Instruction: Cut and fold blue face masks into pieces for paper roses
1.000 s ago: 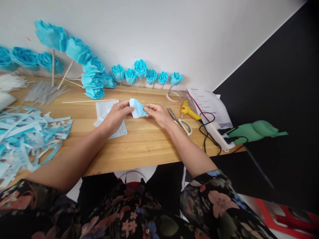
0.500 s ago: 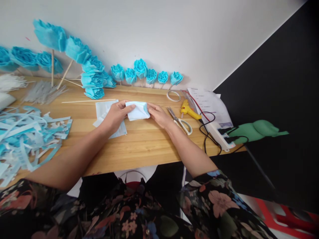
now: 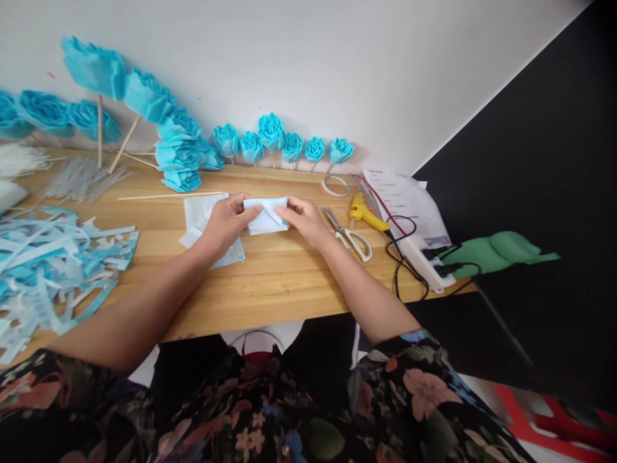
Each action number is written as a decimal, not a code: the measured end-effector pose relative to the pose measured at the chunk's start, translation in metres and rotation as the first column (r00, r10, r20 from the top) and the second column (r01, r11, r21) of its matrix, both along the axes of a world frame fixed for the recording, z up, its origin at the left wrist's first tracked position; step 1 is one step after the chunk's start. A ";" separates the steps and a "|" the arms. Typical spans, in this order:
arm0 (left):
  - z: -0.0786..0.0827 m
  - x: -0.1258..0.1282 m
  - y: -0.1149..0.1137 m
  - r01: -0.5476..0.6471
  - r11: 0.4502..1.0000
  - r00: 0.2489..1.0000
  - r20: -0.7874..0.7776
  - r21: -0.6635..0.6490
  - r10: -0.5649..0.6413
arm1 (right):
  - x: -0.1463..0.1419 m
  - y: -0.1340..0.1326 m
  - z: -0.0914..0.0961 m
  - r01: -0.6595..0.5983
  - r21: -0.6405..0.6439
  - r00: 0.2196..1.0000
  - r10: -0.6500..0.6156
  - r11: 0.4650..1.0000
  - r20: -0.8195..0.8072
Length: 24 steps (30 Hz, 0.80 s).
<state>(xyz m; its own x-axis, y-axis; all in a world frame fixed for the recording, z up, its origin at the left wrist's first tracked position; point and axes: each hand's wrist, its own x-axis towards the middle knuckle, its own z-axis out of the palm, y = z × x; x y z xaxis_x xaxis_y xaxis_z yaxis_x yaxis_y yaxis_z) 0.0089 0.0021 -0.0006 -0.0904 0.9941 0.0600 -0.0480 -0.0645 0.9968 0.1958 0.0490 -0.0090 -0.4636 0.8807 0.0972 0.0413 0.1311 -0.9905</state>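
Observation:
Between my two hands is a small folded piece of white and pale blue fabric [image 3: 267, 222], held above the wooden table. My left hand [image 3: 227, 222] pinches its left side, thumb on top and fingers behind. On the right side my right hand [image 3: 307, 220] grips it the same way, its thumb pressing the upper edge. Beneath my left wrist lie more pale blue and white fabric sheets [image 3: 193, 212], partly covered by the hand. A thin wooden stick [image 3: 166, 196] rests just behind them.
Scissors [image 3: 348, 235], a yellow glue gun [image 3: 366, 213], a tape roll [image 3: 336, 186] and a power strip [image 3: 429, 267] with black cables lie to the right. Cut strips [image 3: 62, 263] pile up at left. Blue fabric flowers [image 3: 272, 132] on sticks line the wall.
My right thumb has moved from the right edge of the folded fabric onto its front face. The fabric now sits flatter and more squared between both hands.

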 end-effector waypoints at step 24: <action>-0.006 -0.001 0.003 -0.040 0.999 0.999 0.011 0.018 0.040 | 0.002 0.004 -0.004 0.090 0.129 0.994 -0.098 0.988 0.057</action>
<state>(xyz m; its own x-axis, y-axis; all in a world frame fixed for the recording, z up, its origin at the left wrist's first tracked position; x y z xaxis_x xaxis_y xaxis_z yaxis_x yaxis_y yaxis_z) 0.0074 0.0056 -0.0071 -0.1308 0.9884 0.0768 -0.0555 -0.0846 0.9949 0.1977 0.0534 -0.0134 -0.3885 0.9031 0.1833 0.1211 0.2472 -0.9614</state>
